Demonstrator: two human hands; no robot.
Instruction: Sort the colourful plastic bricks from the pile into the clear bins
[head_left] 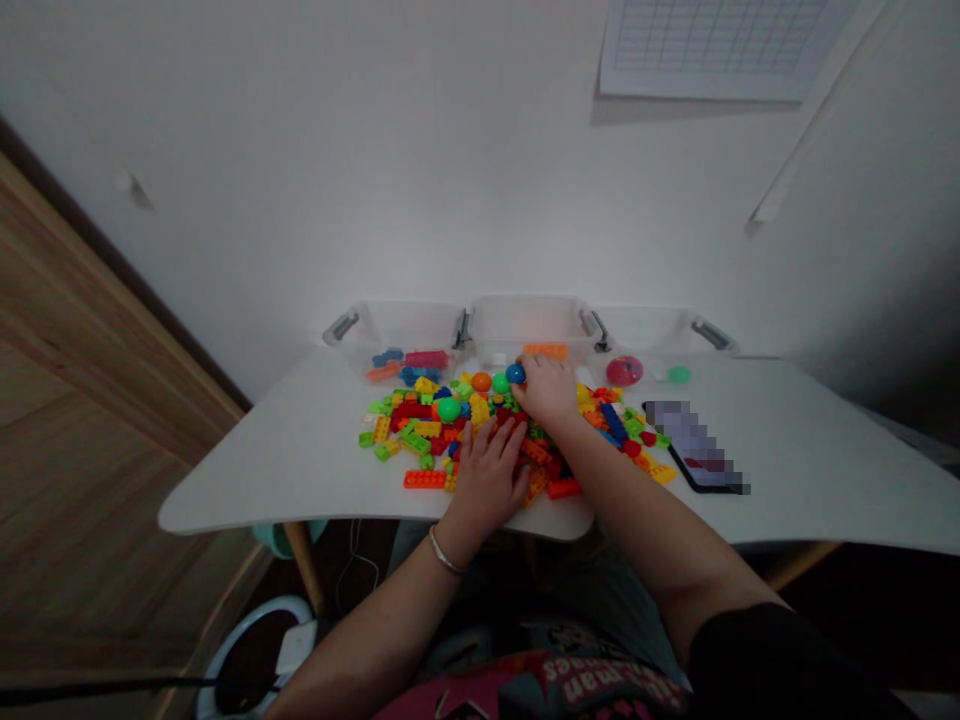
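A mixed pile of toy building bricks (pixel 417 440) in many colours lies on the white table. My right hand (pixel 550 390) reaches over its far side, fingers closed around a small blue ball (pixel 515 373). A green ball (pixel 501 384) and an orange ball (pixel 481 382) sit just left of that ball. Another green ball (pixel 448 409) rests on the bricks further left. My left hand (pixel 489 472) lies on the near part of the pile with its fingers spread, touching bricks and holding nothing that shows.
Behind the pile stand three clear bins: the left bin (pixel 409 318) with several bricks, the middle bin (pixel 525 318) with an orange brick (pixel 546 351), the right bin (pixel 649 322) with a pink ball (pixel 624 371) and a green ball (pixel 679 375). A phone (pixel 694 450) lies right.
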